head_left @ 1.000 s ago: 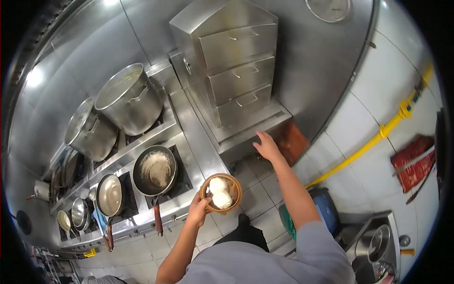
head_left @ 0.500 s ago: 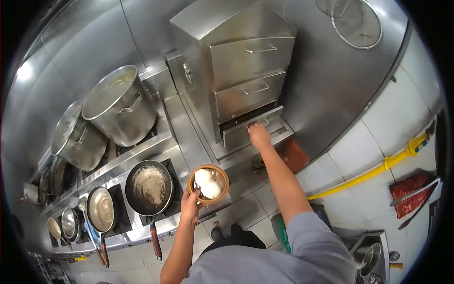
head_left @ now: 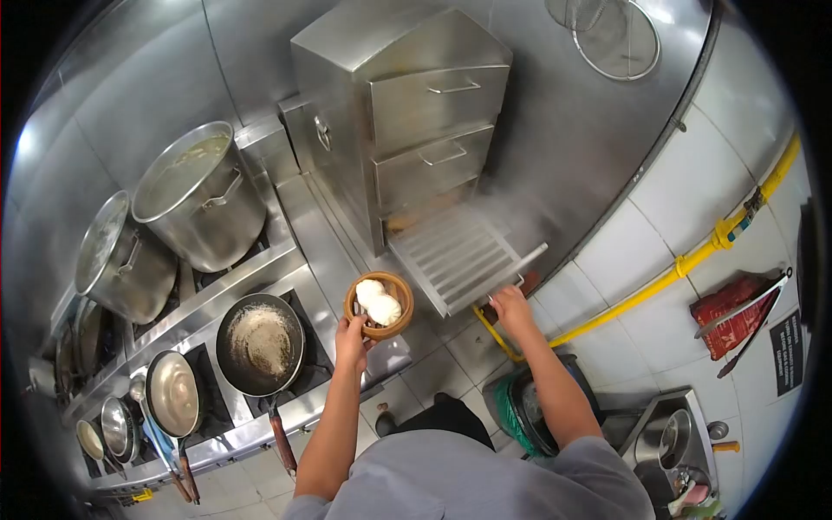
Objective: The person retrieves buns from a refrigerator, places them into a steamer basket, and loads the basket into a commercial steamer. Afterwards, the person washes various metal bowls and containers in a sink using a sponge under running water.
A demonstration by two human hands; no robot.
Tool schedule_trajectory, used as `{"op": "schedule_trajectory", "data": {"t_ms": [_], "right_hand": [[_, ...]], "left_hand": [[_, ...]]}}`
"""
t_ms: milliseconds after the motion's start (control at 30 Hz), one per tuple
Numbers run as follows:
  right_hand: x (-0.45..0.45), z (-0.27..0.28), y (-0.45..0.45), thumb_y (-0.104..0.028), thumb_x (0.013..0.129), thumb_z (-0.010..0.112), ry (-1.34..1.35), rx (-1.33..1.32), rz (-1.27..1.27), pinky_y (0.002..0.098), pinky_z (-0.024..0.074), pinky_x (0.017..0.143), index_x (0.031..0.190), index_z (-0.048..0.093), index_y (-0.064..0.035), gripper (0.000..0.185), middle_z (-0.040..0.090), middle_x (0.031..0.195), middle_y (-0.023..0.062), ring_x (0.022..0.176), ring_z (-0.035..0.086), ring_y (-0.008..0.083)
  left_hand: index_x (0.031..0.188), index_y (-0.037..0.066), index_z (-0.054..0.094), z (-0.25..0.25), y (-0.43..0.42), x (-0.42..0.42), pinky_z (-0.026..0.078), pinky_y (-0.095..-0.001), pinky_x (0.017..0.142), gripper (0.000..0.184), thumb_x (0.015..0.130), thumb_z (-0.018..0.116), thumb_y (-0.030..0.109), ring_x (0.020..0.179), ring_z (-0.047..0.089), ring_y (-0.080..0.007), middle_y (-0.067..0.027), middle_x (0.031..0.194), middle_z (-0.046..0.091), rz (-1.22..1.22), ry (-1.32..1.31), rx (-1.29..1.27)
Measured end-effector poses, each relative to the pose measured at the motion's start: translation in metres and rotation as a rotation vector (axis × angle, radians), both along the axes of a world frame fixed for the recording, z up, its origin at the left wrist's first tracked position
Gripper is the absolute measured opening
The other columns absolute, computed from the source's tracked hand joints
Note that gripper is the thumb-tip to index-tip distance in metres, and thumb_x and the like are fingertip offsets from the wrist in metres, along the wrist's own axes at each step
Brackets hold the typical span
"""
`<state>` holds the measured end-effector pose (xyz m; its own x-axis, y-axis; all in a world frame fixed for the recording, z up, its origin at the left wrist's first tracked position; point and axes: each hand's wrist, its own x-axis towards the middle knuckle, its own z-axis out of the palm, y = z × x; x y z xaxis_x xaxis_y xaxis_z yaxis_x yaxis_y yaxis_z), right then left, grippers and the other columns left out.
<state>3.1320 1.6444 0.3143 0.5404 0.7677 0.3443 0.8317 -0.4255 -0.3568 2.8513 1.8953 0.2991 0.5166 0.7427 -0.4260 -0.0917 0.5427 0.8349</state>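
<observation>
My left hand (head_left: 352,343) grips the near left rim of a small round bamboo steamer basket (head_left: 407,310). White buns (head_left: 379,303) sit inside it, pressed close together. My right hand (head_left: 511,309) is closed at the front of the lowest drawer (head_left: 455,258) of a steel steam cabinet (head_left: 338,74), around its handle, which the fingers mostly hide. This drawer is pulled far out, showing a slatted rack with steam rising over it. The basket hangs in the air just left of the drawer's near corner.
Left of the basket, a pan with pale residue (head_left: 260,342) rests on the stove, beside another pan (head_left: 173,394). Two large stockpots (head_left: 204,208) stand behind. A yellow pipe (head_left: 641,295) crosses the right wall, and a bin (head_left: 555,407) stands below my right arm.
My right hand has drawn the lowest drawer from slightly open to far out, towards me and right. Steam now shows over the rack. The basket stays in my left hand.
</observation>
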Motion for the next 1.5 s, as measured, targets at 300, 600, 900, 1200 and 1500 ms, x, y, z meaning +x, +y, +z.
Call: {"op": "schedule_trajectory", "data": {"t_ms": [300, 600, 900, 1200, 1500], "right_hand": [[-0.005, 0.01, -0.068, -0.018, 0.081, 0.069, 0.056, -0.034, 0.137, 0.0426, 0.0498, 0.076, 0.086, 0.07, -0.006, 0.013, 0.064, 0.089, 0.01, 0.092, 0.058, 0.0321], [0.051, 0.111, -0.028, -0.025, 0.091, 0.06, 0.453, -0.391, 0.477, 0.0436, 0.048, 0.089, 0.094, 0.068, -0.0089, 0.019, 0.065, 0.096, 0.0098, 0.1, 0.06, 0.0341], [0.085, 0.025, 0.197, -0.012, 0.083, 0.067, 0.018, -0.185, 0.469, 0.047, 0.0475, 0.09, 0.094, 0.062, -0.0062, 0.014, 0.052, 0.128, 0.0129, 0.11, 0.055, 0.0365], [0.079, 0.031, 0.15, -0.006, 0.081, 0.062, 0.144, -0.333, 0.611, 0.045, 0.0479, 0.087, 0.09, 0.062, -0.0063, 0.009, 0.056, 0.112, 0.0136, 0.104, 0.056, 0.0353], [0.105, 0.059, 0.048, -0.003, 0.081, 0.056, 0.394, -0.613, 0.77, 0.0409, 0.0477, 0.087, 0.093, 0.065, -0.0077, 0.016, 0.063, 0.099, 0.0103, 0.101, 0.059, 0.0309]], "left_hand": [[0.116, 0.009, 0.051, 0.004, -0.024, 0.025, 0.055, -0.0366, 0.068, 0.032, 0.087, 0.058, 0.02, 0.085, 0.063, -0.0168, -0.0036, 0.095, 0.061, 0.098, 0.003, -0.051], [0.124, 0.008, 0.05, -0.013, -0.055, 0.033, 0.054, -0.0339, 0.064, 0.041, 0.087, 0.059, 0.022, 0.087, 0.062, -0.0192, -0.0069, 0.1, 0.061, 0.313, 0.005, -0.074], [0.121, 0.009, 0.052, 0.004, -0.06, 0.024, 0.055, -0.0315, 0.061, 0.035, 0.088, 0.059, 0.02, 0.084, 0.063, -0.0153, -0.0038, 0.097, 0.061, 0.422, -0.034, -0.044], [0.119, 0.007, 0.053, 0.004, -0.05, 0.023, 0.055, -0.0317, 0.061, 0.031, 0.09, 0.058, 0.018, 0.082, 0.064, -0.0137, -0.0031, 0.094, 0.062, 0.4, -0.076, -0.045], [0.126, 0.008, 0.049, -0.007, -0.036, 0.057, 0.055, -0.0305, 0.061, 0.041, 0.089, 0.06, 0.022, 0.086, 0.064, -0.0182, -0.0064, 0.102, 0.062, 0.251, -0.038, -0.06]]}}
